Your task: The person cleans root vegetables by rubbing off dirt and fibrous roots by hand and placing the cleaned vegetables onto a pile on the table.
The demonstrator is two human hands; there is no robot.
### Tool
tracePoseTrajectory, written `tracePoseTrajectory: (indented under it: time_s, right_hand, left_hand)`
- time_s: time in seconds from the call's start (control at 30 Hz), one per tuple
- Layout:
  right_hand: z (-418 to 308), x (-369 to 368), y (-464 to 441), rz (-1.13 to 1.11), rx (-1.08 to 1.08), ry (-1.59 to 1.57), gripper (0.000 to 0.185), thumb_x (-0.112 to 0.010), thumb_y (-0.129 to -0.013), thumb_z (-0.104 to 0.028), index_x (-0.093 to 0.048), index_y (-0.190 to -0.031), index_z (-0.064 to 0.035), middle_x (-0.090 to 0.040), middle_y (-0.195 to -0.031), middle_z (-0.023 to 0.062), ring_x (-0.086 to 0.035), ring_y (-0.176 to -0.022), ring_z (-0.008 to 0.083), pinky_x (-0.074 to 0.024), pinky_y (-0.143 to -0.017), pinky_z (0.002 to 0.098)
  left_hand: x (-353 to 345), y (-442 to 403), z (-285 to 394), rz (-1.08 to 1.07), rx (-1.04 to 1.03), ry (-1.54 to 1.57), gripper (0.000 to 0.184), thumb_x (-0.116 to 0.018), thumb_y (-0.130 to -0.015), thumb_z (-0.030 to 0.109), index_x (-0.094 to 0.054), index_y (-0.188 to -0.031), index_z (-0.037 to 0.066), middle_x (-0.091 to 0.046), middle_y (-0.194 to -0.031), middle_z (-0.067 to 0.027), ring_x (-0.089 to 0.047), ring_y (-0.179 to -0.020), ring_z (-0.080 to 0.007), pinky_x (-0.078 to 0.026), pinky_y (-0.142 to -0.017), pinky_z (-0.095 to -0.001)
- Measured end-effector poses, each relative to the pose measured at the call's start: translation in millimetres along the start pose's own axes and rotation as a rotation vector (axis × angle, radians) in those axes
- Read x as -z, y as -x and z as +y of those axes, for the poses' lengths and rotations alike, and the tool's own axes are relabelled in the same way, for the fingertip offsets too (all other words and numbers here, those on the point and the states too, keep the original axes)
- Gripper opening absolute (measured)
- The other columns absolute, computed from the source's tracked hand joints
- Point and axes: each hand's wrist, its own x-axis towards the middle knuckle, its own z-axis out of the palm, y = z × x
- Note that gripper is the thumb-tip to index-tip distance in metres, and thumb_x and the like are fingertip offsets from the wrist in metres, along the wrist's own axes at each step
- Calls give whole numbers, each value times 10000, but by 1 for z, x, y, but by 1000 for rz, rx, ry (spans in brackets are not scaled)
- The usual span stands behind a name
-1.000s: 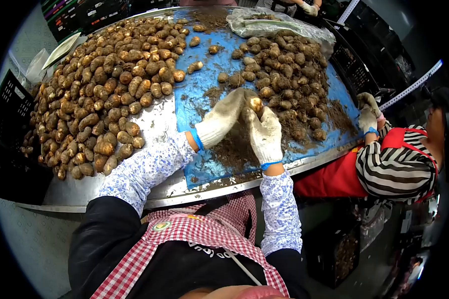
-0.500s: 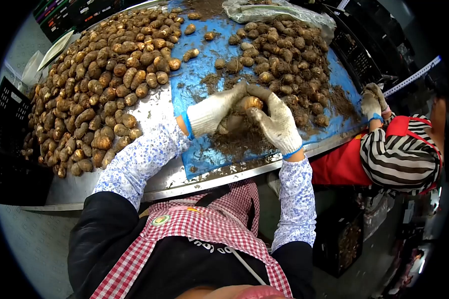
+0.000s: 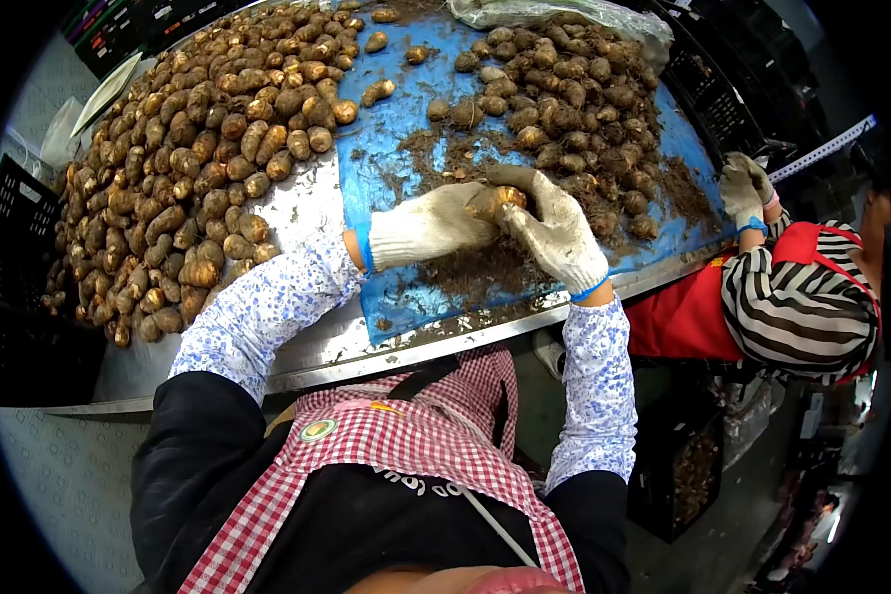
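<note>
Taro corm: a small brown taro corm [image 3: 495, 202] sits between the two gloved hands, over the blue sheet [image 3: 366, 213]; its pale, bare end points toward the right hand.
Left hand: the left hand [image 3: 436, 226] reaches in from the side, its fingers closed on the corm's darker body; the exact place of its thumb cannot be told.
Right hand: the right hand [image 3: 561, 236] is curled narrowly, fingers over the far side and thumb near the pale end.
Change: half a second ago the hands arched around the corm with a wider hollow between them; now they have drawn together, so the corm looks more firmly enclosed and less of its skin shows.
Under the hands: loose roots and soil [image 3: 475, 277] cover the sheet.
Beyond the right hand: a heap of hairy corms [image 3: 584, 89], fibres still on many; a clear plastic bag [image 3: 584, 12] lies past it.
Beyond the left hand: a broad heap of smoother corms [image 3: 188, 168] on the metal table [image 3: 302, 208], with a few strays between the heaps.
Far right: a co-worker's gloved hands [image 3: 741, 193] are near the table edge.
</note>
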Motion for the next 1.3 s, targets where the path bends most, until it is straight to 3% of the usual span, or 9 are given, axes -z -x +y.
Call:
tracePoseTrajectory:
  time_s: [0.17,0.3,0.47,0.57,0.83,0.9,1.03,1.07,1.3]
  right_hand:
    - [16,-11,7,193,-147,-224,360,-618,-942,-186,-559,-1250,-8,-643,-1130,154,-644,-1011,225,-522,-883,330]
    - [58,-10,21,356,-509,-774,409,-460,-1026,-367,-569,-1251,-43,-657,-1061,55,-648,-736,122,-511,-535,241]
    - [45,-22,20,470,-549,-1107,454,-462,-1024,-397,-525,-1343,-80,-656,-1078,26,-622,-664,126,-486,-514,240]
    - [39,-24,20,365,-510,-1133,440,-463,-1020,-421,-556,-1281,-79,-656,-1002,43,-604,-599,122,-468,-467,236]
    - [37,-22,13,349,121,217,488,-570,-983,-317,-466,-1350,-13,-545,-1311,229,-622,-1098,220,-556,-795,286]
    - [40,-24,16,322,58,28,499,-575,-981,-317,-457,-1367,-23,-567,-1278,174,-620,-1048,181,-540,-822,287]
    - [24,-26,22,327,-54,-501,479,-566,-988,-312,-472,-1369,-37,-594,-1174,68,-580,-910,91,-524,-797,249]
    - [22,-26,22,357,-84,-473,482,-563,-988,-337,-486,-1360,-41,-591,-1088,28,-529,-820,50,-511,-773,211]
    - [13,-25,18,281,-142,-552,367,-544,-1001,-193,-509,-1307,7,-603,-1072,43,-558,-876,69,-526,-772,210]
  left_hand:
    - [-5,3,2,361,39,-961,314,-612,-887,209,-531,-1112,5,-659,-777,-143,-665,-639,-249,-554,-559,-353]
    - [12,3,10,389,245,-412,233,-563,-925,176,-547,-1119,47,-650,-708,-148,-656,-615,-234,-554,-534,-359]
    - [-3,3,-10,421,-218,-637,624,-621,-926,263,-324,-1449,96,-511,-1369,-205,-608,-1110,-364,-500,-967,-412]
    - [-8,3,16,360,-162,-370,648,-675,-898,191,-338,-1429,34,-459,-1406,-211,-445,-1326,-306,-384,-1104,-402]
    - [13,-9,-3,107,112,577,416,-645,-907,119,-515,-1280,-9,-616,-1200,-130,-601,-1109,-220,-518,-938,-340]
    - [19,8,13,-32,103,856,382,-624,-917,109,-531,-1265,-19,-637,-1162,-118,-635,-1038,-197,-544,-880,-321]
    - [11,2,5,417,-64,-418,323,-571,-962,117,-552,-1269,21,-655,-1113,-111,-659,-948,-166,-547,-801,-294]
    - [10,11,40,396,176,-530,316,-573,-966,128,-560,-1269,41,-668,-1089,-113,-656,-948,-172,-545,-801,-296]
    - [14,0,19,517,-511,-711,284,-593,-960,202,-623,-1191,39,-670,-1105,-111,-656,-986,-211,-556,-789,-300]
